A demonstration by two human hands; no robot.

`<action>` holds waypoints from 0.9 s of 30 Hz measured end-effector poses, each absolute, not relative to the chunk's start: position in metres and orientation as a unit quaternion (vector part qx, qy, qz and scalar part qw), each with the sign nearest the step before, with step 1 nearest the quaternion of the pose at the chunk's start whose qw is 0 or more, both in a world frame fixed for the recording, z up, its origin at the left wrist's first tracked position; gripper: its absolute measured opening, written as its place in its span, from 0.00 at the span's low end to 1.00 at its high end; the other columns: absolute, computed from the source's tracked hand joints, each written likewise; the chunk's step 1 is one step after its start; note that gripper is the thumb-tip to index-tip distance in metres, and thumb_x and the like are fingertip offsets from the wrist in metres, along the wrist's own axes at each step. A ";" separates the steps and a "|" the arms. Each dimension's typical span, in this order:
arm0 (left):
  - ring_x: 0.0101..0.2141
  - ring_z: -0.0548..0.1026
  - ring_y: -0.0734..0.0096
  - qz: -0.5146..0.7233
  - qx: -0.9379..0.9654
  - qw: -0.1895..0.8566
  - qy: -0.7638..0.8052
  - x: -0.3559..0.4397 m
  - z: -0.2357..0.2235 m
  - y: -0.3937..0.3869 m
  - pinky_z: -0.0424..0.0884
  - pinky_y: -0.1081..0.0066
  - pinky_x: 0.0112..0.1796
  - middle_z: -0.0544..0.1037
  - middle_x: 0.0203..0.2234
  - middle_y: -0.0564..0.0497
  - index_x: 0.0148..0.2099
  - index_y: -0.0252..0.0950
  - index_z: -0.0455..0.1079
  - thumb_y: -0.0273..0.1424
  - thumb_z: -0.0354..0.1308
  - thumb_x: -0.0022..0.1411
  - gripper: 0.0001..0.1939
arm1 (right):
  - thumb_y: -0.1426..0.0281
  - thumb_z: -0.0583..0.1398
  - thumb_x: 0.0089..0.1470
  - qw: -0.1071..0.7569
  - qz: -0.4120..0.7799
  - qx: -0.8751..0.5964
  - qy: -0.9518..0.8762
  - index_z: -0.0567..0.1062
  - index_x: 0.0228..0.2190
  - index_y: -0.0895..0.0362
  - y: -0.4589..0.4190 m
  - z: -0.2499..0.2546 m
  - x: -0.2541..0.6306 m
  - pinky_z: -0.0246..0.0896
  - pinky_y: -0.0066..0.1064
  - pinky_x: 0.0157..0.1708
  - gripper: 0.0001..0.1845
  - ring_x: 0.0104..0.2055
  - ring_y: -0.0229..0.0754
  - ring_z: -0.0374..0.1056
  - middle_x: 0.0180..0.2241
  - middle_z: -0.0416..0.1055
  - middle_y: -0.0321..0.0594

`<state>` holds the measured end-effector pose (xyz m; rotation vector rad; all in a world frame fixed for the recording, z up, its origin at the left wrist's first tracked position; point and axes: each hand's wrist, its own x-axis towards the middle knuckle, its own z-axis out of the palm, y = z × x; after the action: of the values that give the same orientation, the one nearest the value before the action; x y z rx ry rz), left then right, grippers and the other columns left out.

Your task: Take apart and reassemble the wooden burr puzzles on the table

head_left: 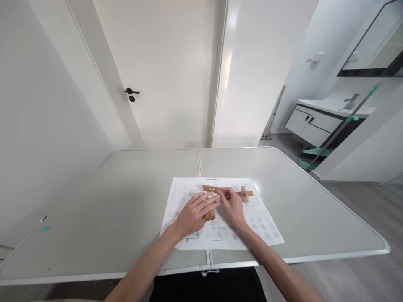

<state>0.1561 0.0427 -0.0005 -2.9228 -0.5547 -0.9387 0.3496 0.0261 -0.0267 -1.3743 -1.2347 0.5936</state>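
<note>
On the grey table (151,176), atop printed paper (264,228): wooden block (210,216), wooden strip (208,187), wooden crosspiece (244,194).
Left hand (195,211): fingers extended, slightly parted, over the block. Right hand (232,205): fingertips drawn together by the strip; whether either grips anything, I cannot tell.

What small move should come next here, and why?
Probably a light press of the left hand on the wooden block, to steady it: that hand lies over the block, leaving its near end showing, while the right hand is close by, fingers bunched.
</note>
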 end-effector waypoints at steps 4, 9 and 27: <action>0.49 0.77 0.59 -0.320 -0.913 -0.010 -0.252 0.155 -0.004 0.046 0.74 0.54 0.51 0.80 0.42 0.46 0.54 0.38 0.69 0.27 0.46 0.76 0.12 | 0.53 0.61 0.61 0.557 0.275 -0.583 -0.524 0.77 0.41 0.56 0.033 -0.034 0.353 0.68 0.35 0.34 0.19 0.32 0.46 0.74 0.33 0.81 0.43; 0.43 0.77 0.56 -0.258 -0.917 -0.003 -0.302 0.151 -0.006 0.048 0.74 0.55 0.45 0.77 0.41 0.45 0.53 0.38 0.67 0.39 0.49 0.76 0.13 | 0.55 0.56 0.65 0.528 0.263 -0.581 -0.560 0.78 0.47 0.56 0.035 -0.044 0.352 0.70 0.38 0.37 0.20 0.34 0.48 0.76 0.37 0.82 0.44; 0.57 0.69 0.50 -0.243 -0.919 -0.070 -0.301 0.150 0.002 0.046 0.69 0.49 0.56 0.71 0.56 0.42 0.63 0.42 0.64 0.45 0.65 0.66 0.28 | 0.66 0.53 0.68 0.450 0.175 -0.575 -0.660 0.78 0.50 0.52 0.036 -0.054 0.354 0.69 0.44 0.47 0.17 0.47 0.52 0.72 0.43 0.76 0.46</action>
<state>0.1502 0.0464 0.0016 -3.0242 -0.9907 -0.7997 0.3537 0.0360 -0.0538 -1.4210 -1.6324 0.4329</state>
